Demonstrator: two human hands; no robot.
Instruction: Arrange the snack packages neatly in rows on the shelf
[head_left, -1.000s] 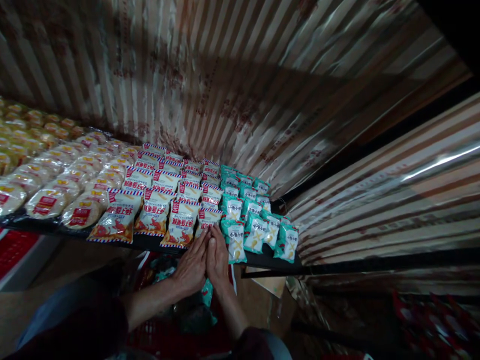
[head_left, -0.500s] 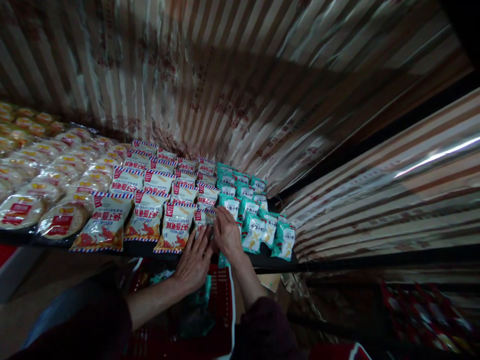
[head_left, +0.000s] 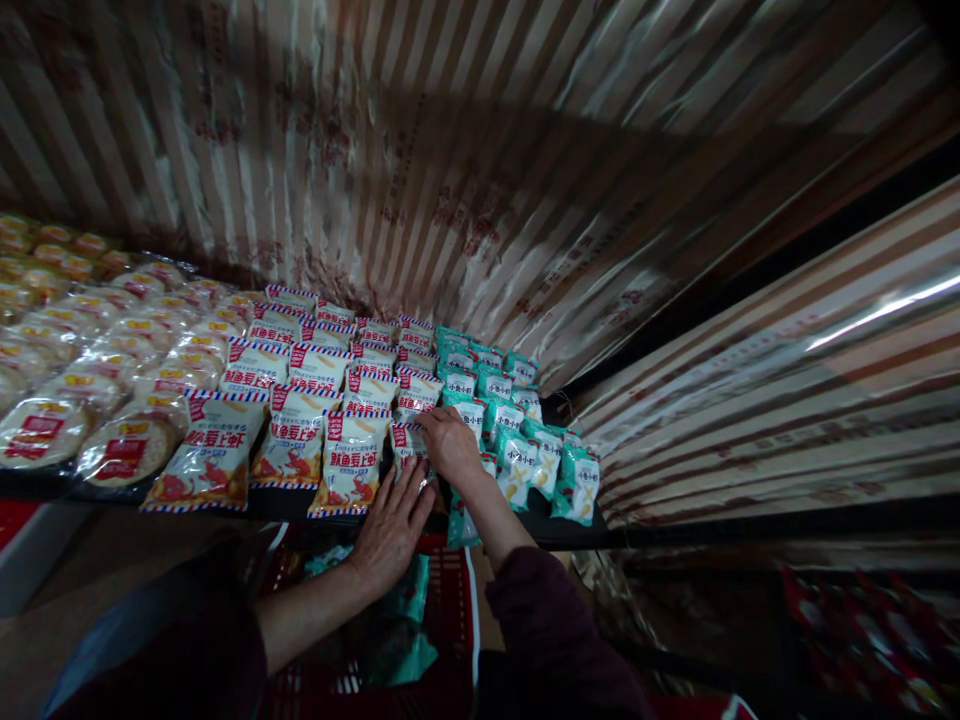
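At the shelf's front edge, a white snack bag (head_left: 407, 441) with a red-and-blue striped border stands partly hidden by both hands. My left hand (head_left: 394, 520) lies against its lower front, fingers spread. My right hand (head_left: 452, 448) is curled at the bag's upper right corner and appears to pinch it; the fingertips are partly hidden. Matching snack bags, such as the one beside it (head_left: 349, 463), stand in rows to the left. To the right are rows of green snack bags (head_left: 517, 466). Another green bag (head_left: 460, 522) leans over the shelf edge beside my right forearm.
Round wrapped crackers (head_left: 126, 448) fill the shelf's left part, with yellow packs (head_left: 52, 255) behind. Below the shelf stands a red basket (head_left: 456, 600) holding green bags. Striped, plastic-covered cardboard (head_left: 420, 150) walls the back. Dark red packs (head_left: 862, 630) lie lower right.
My right hand's fingers have curled in at the bag's upper corner, and its forearm has swung outward to the right. My left hand stays on the bag's front. The view has shifted slightly.
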